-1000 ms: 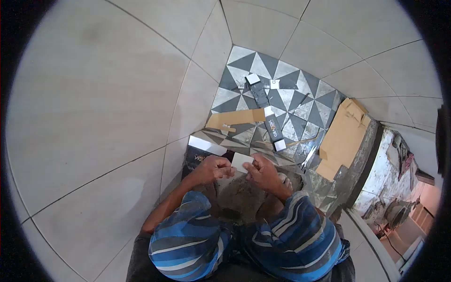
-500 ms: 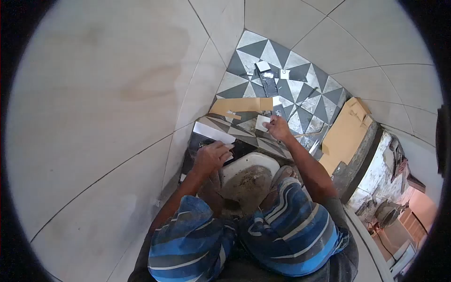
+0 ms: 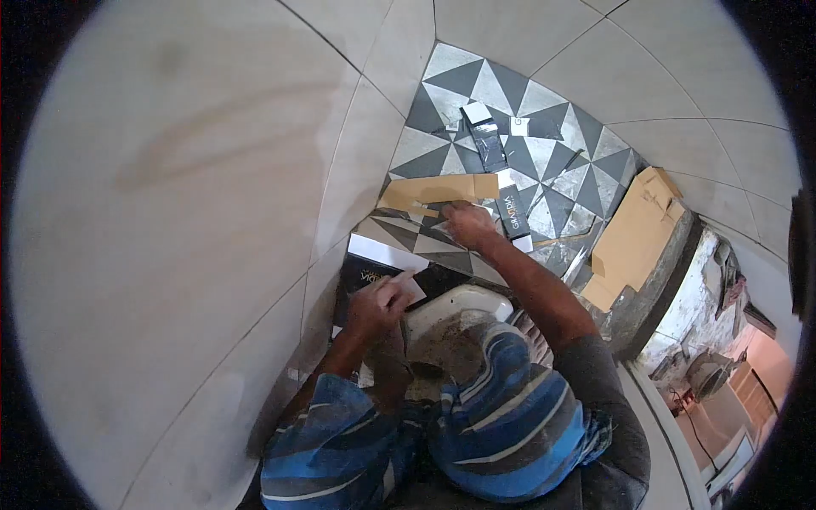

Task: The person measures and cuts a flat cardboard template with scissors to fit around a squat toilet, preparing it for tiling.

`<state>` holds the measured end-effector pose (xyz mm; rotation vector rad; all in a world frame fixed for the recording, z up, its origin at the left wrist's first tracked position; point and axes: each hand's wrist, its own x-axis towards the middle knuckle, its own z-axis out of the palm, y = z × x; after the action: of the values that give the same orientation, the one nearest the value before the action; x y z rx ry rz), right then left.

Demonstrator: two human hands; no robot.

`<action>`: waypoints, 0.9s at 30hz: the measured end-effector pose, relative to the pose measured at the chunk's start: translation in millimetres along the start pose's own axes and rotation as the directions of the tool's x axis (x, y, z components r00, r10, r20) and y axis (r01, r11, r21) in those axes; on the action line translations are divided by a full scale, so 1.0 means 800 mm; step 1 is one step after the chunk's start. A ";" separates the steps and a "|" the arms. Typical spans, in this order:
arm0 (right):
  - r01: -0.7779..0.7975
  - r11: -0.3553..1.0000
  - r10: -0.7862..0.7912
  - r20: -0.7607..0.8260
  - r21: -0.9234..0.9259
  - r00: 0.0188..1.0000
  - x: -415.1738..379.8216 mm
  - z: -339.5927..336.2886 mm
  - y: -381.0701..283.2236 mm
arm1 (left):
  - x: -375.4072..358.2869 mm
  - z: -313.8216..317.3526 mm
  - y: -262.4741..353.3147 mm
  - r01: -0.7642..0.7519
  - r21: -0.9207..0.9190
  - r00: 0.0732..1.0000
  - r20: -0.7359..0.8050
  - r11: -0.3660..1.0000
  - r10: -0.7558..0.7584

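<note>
My left hand (image 3: 379, 308) is bent over the black printed cardboard (image 3: 364, 270) beside the squat pan (image 3: 459, 308), with a white piece (image 3: 416, 289) at its fingers; whether it grips that piece is unclear. My right hand (image 3: 467, 224) reaches down to the patterned surface, just below the brown cardboard strip (image 3: 438, 187). Its fingertips are too small and dark to show what they hold, if anything. Right of this hand lies a black box piece with white ends (image 3: 513, 212).
Another black box piece (image 3: 487, 143) and a white scrap (image 3: 518, 127) lie on the triangle-patterned floor (image 3: 561, 127). Brown cardboard (image 3: 633, 238) rests along the ledge at right. Tiled walls (image 3: 212, 170) enclose the space.
My right hand has moved left, and the small white square it held no longer shows in it. The black box piece beside it is more exposed. My left hand has shifted slightly down.
</note>
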<state>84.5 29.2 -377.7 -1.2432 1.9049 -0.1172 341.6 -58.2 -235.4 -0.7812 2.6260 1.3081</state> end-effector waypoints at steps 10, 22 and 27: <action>0.168 0.945 -0.196 -0.073 -0.282 0.978 0.067 0.064 -0.009 | -0.035 -0.026 -0.026 0.183 -0.143 0.970 -0.137 0.973 -0.203; 0.196 0.912 -0.054 -0.371 0.359 0.927 -0.040 -0.017 -0.015 | -0.011 -0.039 -0.007 0.121 -0.060 0.976 -0.177 0.991 -0.129; 0.088 0.705 0.103 -0.224 0.704 0.969 -0.123 -0.079 -0.056 | -0.002 -0.030 0.008 0.150 -0.285 0.925 -0.299 0.947 -0.236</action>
<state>89.0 63.1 -257.3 -0.6926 1.7839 -0.9629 342.4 -72.6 -215.4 -1.3751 2.5485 1.6004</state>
